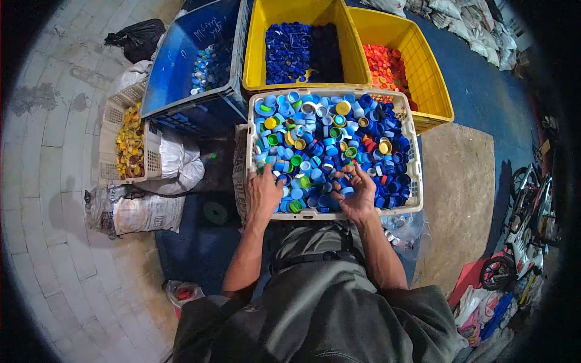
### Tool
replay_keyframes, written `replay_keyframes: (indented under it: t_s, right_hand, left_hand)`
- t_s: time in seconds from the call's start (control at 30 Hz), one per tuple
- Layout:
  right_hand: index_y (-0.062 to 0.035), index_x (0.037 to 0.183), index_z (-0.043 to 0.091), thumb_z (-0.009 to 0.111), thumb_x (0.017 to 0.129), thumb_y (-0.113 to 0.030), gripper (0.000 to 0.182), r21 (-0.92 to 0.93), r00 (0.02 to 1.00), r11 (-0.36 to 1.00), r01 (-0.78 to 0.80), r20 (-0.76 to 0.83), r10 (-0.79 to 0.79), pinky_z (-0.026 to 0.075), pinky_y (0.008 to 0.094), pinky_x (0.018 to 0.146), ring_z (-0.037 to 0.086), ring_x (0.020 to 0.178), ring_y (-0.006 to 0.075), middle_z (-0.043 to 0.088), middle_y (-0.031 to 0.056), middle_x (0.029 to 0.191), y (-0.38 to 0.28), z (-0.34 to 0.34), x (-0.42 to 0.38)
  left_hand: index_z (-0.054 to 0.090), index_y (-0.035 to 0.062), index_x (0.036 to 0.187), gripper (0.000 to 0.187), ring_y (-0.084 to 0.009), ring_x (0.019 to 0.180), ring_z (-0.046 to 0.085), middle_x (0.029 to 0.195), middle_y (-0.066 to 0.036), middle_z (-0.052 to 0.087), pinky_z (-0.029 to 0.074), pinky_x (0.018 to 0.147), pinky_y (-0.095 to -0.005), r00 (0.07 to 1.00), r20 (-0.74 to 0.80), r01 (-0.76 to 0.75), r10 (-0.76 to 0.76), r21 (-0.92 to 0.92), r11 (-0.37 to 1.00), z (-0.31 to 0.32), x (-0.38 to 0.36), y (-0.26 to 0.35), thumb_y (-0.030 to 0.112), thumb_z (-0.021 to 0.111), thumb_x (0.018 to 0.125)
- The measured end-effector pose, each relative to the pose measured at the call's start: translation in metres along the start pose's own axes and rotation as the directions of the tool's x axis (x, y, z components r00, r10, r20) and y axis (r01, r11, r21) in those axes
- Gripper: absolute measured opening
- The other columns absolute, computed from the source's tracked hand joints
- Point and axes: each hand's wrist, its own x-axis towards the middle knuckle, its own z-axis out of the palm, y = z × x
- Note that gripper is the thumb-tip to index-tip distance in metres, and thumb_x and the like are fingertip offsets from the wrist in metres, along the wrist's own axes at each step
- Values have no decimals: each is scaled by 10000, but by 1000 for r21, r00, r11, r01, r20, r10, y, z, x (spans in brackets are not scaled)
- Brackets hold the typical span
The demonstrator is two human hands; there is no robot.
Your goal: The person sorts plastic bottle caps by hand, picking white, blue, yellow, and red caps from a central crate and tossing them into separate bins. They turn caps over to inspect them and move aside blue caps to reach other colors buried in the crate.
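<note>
A white crate [414,181] full of mixed bottle caps lies in front of me: light blue ones on the left, dark blue on the right, with green, yellow, white and red ones among them. My left hand [265,192] reaches over the crate's front left part, its fingers bent down among light blue caps; what its fingertips hold, if anything, is hidden. Near the front middle is my right hand [358,195], palm turned partly up and fingers curled in, with blue caps [346,191] at its fingers and palm.
Beyond the crate stand a blue bin [175,66], a yellow bin [256,42] with dark blue caps and another yellow bin [433,78] with red caps. A basket [109,142] of yellow caps sits left, above a sack [148,213]. A motorbike [521,251] is at right.
</note>
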Motion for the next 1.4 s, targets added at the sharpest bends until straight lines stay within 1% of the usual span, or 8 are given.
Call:
replay_keyframes:
  t_s: [0.27,0.33,0.4,0.53,0.67,1.13,1.33,1.4]
  right_hand:
    - [-92,988,607,640,855,-317,264,-397,1000,918,14,-12,-20,400,309,520,543,631,176,596,58,763,5,11,9]
    - [-59,994,623,663,837,-254,253,-762,990,639,109,30,-135,426,319,520,558,610,181,598,71,708,9,10,18]
    - [-22,999,634,683,814,-198,260,-979,949,45,201,183,-257,458,327,534,571,585,190,600,95,657,13,18,23]
    - [-11,1025,636,684,784,-197,308,-955,931,-198,221,267,-249,515,439,661,654,687,359,653,202,719,17,35,30]
    - [-39,1024,654,675,777,-194,293,-885,848,-390,254,398,-350,496,447,646,645,737,370,654,193,782,26,35,44]
    - [-39,854,623,702,728,-249,257,-708,850,-645,287,499,-170,528,456,608,650,727,381,636,179,845,70,62,90]
    - [8,937,630,711,765,-236,310,-866,845,-370,336,451,-288,509,436,593,661,741,348,656,217,838,36,66,54]
    - [17,989,628,773,759,-275,399,-955,897,-89,283,296,-327,459,342,516,623,605,216,647,139,732,20,56,44]
  left_hand:
    - [584,15,1124,383,-266,807,643,816,-102,681,505,719,-394,998,-45,45,-50,-110,993,8,4,3,148,720,792]
    - [589,12,1117,342,-212,794,643,807,-90,668,514,668,-353,992,-59,82,-112,-370,926,8,4,-3,120,699,812]
    - [589,19,1108,313,-161,725,615,778,-50,641,476,597,-297,997,27,74,-78,-704,706,13,8,-17,88,682,818]
    - [613,21,1093,257,-67,744,578,759,6,598,448,594,-215,970,234,244,-69,-938,247,-2,4,-16,70,659,845]
    - [631,-5,1057,246,-92,724,594,810,-40,639,454,624,-228,991,135,95,12,-753,652,5,7,-28,100,688,842]
    - [615,15,1052,264,-213,650,630,708,-98,649,460,597,-340,959,-166,107,-230,-540,835,-10,2,-15,125,692,826]
    - [570,42,1156,399,-289,878,622,938,-102,661,451,809,-411,918,-351,-257,181,-184,949,4,6,-33,68,703,780]
    - [564,41,1161,436,-319,916,582,973,-107,647,419,861,-418,939,-299,-225,167,-171,959,4,4,-24,117,728,765]
